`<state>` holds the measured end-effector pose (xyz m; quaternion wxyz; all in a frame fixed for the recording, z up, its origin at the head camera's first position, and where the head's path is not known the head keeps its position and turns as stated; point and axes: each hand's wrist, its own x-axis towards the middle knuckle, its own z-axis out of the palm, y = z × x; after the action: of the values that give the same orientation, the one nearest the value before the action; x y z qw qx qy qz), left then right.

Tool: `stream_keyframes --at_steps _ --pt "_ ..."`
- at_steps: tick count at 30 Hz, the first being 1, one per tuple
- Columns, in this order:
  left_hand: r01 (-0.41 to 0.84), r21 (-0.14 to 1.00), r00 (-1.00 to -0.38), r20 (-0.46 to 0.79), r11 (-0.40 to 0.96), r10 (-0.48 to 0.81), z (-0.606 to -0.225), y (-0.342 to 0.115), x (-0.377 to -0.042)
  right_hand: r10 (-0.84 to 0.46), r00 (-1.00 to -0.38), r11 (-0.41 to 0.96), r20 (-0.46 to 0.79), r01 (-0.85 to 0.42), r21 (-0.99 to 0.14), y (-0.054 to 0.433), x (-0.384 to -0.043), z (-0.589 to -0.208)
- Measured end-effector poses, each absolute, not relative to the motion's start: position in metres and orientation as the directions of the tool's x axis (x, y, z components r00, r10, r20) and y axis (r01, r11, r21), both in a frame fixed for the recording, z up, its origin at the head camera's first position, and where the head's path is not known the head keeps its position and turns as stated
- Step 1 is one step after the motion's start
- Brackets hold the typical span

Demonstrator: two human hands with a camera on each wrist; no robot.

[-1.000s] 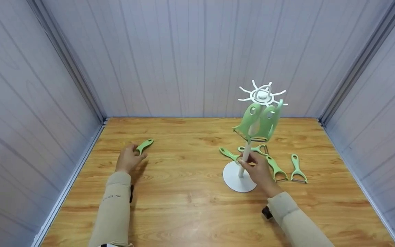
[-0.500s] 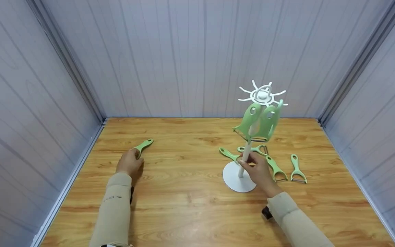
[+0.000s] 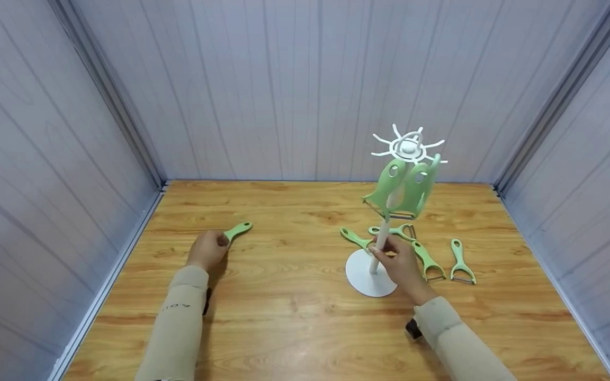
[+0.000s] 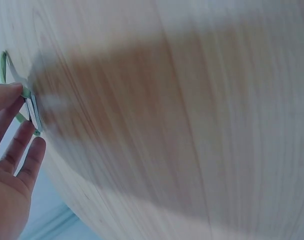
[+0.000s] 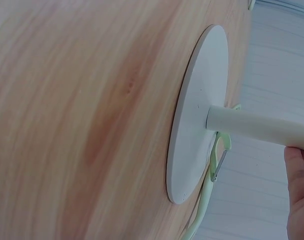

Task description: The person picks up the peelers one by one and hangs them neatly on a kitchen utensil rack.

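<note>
My left hand (image 3: 209,250) pinches a green peeler (image 3: 239,229) by its head, and the handle points away to the far right. In the left wrist view its metal blade (image 4: 35,113) shows between thumb and fingers. On the right, my right hand (image 3: 401,262) grips the post (image 3: 382,241) of a white rack, thumb and fingers around it just above the round base (image 3: 360,272). The rack's top (image 3: 409,150) is a ring of curved hooks. Several green peelers (image 3: 417,185) hang from its near hooks, blades down; the hooks at the back and left hold nothing.
Around the rack base lie more green peelers: one at the left (image 3: 354,237), one behind (image 3: 397,230), one beside the right hand (image 3: 428,262) and one farther right (image 3: 458,262). Pale panel walls (image 3: 294,90) enclose the wooden table (image 3: 284,317) at the back and sides.
My left hand has closed its fingers on the peeler's head and shifted it slightly to the right, turning the handle a little. The right hand keeps its grip on the post.
</note>
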<state>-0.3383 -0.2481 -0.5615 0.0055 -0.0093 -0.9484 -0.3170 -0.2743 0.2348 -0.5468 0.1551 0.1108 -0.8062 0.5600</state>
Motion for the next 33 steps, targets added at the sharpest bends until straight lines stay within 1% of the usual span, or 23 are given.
stream_keyframes --at_steps 4,11,14,21,27,33 --pt "0.069 0.626 -0.997 0.011 0.777 0.079 -0.561 -0.239 -0.338 -0.007 -0.932 0.341 0.363 -0.343 -0.875 0.235 -0.274 -0.546" --pt "0.114 0.658 -0.984 -0.029 0.744 0.176 -0.558 -0.226 -0.337 -0.004 -0.937 0.322 0.349 -0.332 -0.887 0.234 -0.274 -0.547" --pt "0.096 0.683 -0.98 -0.064 0.724 0.191 -0.555 -0.222 -0.336 0.002 -0.935 0.318 0.356 -0.337 -0.886 0.233 -0.274 -0.547" --pt "0.026 0.748 -0.983 -0.101 0.664 0.151 -0.547 -0.211 -0.335 0.012 -0.931 0.329 0.364 -0.34 -0.881 0.233 -0.275 -0.548" --pt "0.031 0.707 -0.977 -0.128 0.706 0.17 -0.546 -0.2 -0.339 0.002 -0.94 0.324 0.341 -0.322 -0.889 0.234 -0.274 -0.548" --pt "0.047 0.639 -0.97 -0.154 0.768 0.187 -0.55 -0.189 -0.345 -0.019 -0.935 0.342 0.354 -0.339 -0.876 0.236 -0.275 -0.549"
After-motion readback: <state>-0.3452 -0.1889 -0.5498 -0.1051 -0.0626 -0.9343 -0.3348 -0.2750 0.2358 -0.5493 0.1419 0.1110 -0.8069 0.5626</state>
